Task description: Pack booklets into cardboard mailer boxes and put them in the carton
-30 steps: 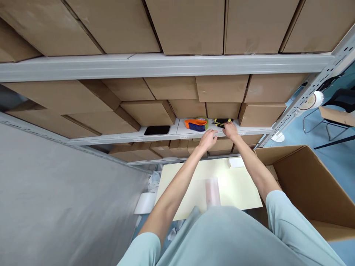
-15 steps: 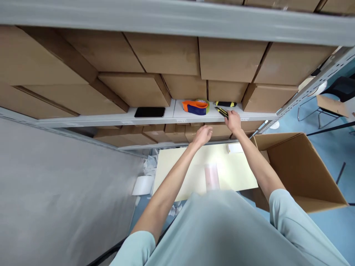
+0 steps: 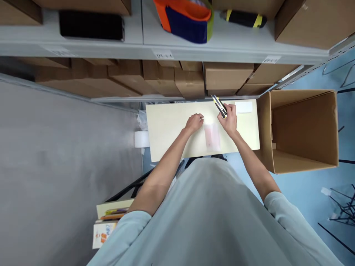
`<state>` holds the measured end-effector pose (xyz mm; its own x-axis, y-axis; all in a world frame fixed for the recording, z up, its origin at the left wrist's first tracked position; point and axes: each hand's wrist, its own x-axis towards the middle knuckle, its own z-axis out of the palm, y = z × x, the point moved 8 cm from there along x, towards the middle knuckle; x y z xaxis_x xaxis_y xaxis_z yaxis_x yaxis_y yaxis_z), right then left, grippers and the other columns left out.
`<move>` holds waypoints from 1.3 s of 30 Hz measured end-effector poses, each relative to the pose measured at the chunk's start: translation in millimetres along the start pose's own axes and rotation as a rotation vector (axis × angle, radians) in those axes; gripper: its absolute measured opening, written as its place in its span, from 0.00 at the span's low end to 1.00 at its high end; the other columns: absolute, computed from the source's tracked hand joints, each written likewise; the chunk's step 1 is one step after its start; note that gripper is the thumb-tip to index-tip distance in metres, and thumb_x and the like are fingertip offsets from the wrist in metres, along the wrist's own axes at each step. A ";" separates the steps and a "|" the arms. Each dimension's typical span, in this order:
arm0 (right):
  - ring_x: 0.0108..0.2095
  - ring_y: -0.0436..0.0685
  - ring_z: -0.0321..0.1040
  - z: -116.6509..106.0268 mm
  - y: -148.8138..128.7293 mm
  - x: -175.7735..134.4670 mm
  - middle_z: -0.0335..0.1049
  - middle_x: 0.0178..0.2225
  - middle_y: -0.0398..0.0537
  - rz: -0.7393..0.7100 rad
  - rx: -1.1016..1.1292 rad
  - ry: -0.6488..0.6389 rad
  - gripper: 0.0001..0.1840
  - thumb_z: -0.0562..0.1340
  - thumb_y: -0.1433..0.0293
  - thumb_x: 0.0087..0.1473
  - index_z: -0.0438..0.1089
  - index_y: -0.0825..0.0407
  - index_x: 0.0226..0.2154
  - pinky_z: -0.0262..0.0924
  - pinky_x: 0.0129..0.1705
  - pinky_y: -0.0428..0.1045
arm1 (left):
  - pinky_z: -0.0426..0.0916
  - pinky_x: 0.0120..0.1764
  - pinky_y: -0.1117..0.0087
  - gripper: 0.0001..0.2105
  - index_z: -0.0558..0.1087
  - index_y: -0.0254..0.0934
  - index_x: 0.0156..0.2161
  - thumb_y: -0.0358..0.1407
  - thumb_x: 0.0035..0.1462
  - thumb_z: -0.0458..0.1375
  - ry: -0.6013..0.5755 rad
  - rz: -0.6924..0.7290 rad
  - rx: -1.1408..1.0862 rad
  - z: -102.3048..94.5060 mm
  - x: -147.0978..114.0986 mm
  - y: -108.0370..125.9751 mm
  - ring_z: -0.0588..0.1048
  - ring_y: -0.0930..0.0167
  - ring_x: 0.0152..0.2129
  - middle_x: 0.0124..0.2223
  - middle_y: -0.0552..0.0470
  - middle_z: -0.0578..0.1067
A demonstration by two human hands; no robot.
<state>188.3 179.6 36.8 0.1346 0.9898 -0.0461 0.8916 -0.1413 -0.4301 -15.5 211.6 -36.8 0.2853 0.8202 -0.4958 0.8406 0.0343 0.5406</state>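
Note:
A black and yellow box cutter (image 3: pixel 219 106) is held in my right hand (image 3: pixel 230 119), its tip angled up and to the left over the cream tabletop (image 3: pixel 172 122). My left hand (image 3: pixel 195 122) hovers over the same tabletop, its fingers curled in with nothing visible in them. Between and just below the two hands lies a pale pink, flat packet (image 3: pixel 212 137), washed out by glare. A small white box (image 3: pixel 244 107) sits to the right of my right hand.
Above the table, a shelf holds a black phone (image 3: pixel 91 25), an orange and blue tape dispenser (image 3: pixel 185 20) and a second cutter (image 3: pixel 244 18). Cardboard boxes (image 3: pixel 227 75) fill the shelf below. A large open carton (image 3: pixel 305 129) stands at the right, a white roll (image 3: pixel 141 139) at the left.
My right hand has brought the box cutter down from the shelf to above the table. My left hand has come down too, and the view has tilted downward.

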 end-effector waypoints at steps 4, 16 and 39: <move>0.61 0.68 0.71 56.5 3.2 -48.3 0.62 0.62 0.63 0.069 0.044 -0.122 0.32 0.57 0.69 0.68 0.63 0.53 0.72 0.76 0.58 0.58 | 0.74 0.59 0.62 0.14 0.84 0.44 0.49 0.29 0.66 0.58 -0.073 -0.108 -0.004 45.5 -13.1 -31.7 0.82 0.58 0.53 0.54 0.45 0.85; 0.58 0.66 0.74 134.7 -10.6 -108.4 0.63 0.65 0.65 0.193 0.079 -0.256 0.30 0.56 0.70 0.69 0.63 0.55 0.70 0.78 0.53 0.57 | 0.74 0.52 0.64 0.10 0.80 0.43 0.45 0.37 0.74 0.56 -0.052 -0.244 -0.078 70.3 -13.6 -69.8 0.82 0.60 0.49 0.50 0.46 0.86; 0.62 0.65 0.72 144.7 -51.0 -165.1 0.66 0.66 0.62 0.280 -0.080 -0.265 0.36 0.47 0.81 0.68 0.64 0.51 0.73 0.74 0.61 0.58 | 0.74 0.51 0.62 0.10 0.82 0.43 0.39 0.42 0.70 0.61 -0.036 -0.330 -0.101 74.4 3.2 -89.2 0.83 0.59 0.48 0.48 0.45 0.87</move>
<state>58.1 25.9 -64.1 0.2706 0.8812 -0.3875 0.8686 -0.3970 -0.2964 -55.3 168.7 -137.1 0.0239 0.7347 -0.6780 0.8408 0.3521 0.4111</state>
